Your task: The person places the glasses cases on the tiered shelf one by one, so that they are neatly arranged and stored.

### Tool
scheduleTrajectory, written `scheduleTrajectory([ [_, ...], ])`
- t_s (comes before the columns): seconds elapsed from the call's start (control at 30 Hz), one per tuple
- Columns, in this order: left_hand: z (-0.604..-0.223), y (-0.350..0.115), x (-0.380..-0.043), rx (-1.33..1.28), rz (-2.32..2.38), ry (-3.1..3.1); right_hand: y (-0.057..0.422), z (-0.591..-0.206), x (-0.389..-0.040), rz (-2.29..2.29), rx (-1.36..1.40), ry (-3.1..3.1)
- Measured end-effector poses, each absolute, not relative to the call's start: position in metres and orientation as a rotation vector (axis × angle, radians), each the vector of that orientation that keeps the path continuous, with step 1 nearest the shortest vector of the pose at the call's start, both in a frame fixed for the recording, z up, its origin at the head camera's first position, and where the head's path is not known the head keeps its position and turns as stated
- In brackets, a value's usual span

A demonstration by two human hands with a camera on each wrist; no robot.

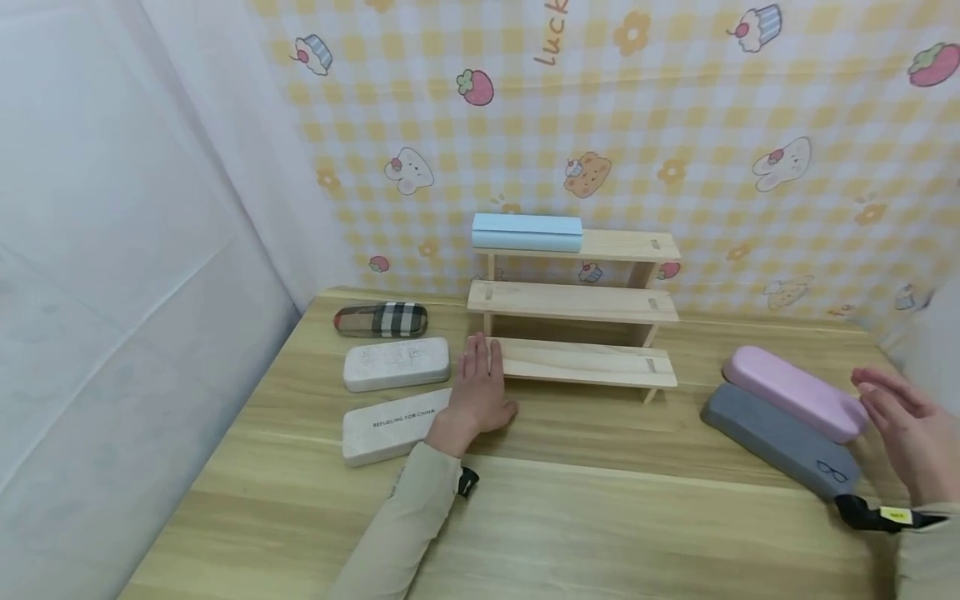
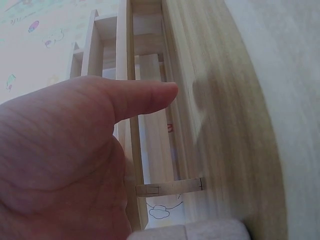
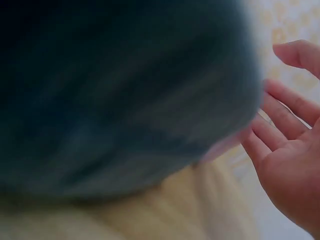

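My left hand (image 1: 477,398) rests with straight fingers on the left end of the lowest step of a three-step wooden stand (image 1: 585,362). In the left wrist view its thumb (image 2: 145,97) sticks out past the step's edge. On the stand's top step, at the left, lies a light blue glasses case (image 1: 527,233). My right hand (image 1: 911,429) is at the right end of a pink glasses case (image 1: 795,392), its fingers loose and holding nothing; contact is unclear. A grey glasses case (image 1: 780,442) lies against the pink one and fills much of the right wrist view, blurred.
Left of the stand lie a plaid case (image 1: 381,319), a white patterned case (image 1: 397,364) and a white lettered case (image 1: 393,425), one before another. A checked curtain (image 1: 525,125) hangs behind the wooden table (image 1: 585,533). A white sheet (image 1: 112,292) bounds the left side.
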State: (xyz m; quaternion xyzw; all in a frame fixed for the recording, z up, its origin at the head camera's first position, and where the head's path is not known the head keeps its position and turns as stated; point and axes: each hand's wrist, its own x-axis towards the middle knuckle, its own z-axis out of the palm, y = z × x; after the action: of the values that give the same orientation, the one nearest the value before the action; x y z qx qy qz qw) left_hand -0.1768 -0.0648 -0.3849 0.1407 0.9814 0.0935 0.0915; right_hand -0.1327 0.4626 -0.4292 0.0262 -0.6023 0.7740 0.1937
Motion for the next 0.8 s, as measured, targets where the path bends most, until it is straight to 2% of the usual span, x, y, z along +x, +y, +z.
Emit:
scheduleTrajectory([
  [0.43, -0.387, -0.065, -0.182, 0.422, 0.245, 2.908, 0.468, -0.449, -0.13, 2.262, -0.05, -1.722],
  [0.67, -0.385, -0.066, -0.181, 0.414, 0.244, 2.911, 0.468, -0.447, -0.129, 1.754, -0.214, -2.286],
  [0.8, -0.388, -0.065, -0.181, 0.416, 0.252, 2.908, 0.467, -0.448, -0.127, 1.623, -0.298, -2.421],
])
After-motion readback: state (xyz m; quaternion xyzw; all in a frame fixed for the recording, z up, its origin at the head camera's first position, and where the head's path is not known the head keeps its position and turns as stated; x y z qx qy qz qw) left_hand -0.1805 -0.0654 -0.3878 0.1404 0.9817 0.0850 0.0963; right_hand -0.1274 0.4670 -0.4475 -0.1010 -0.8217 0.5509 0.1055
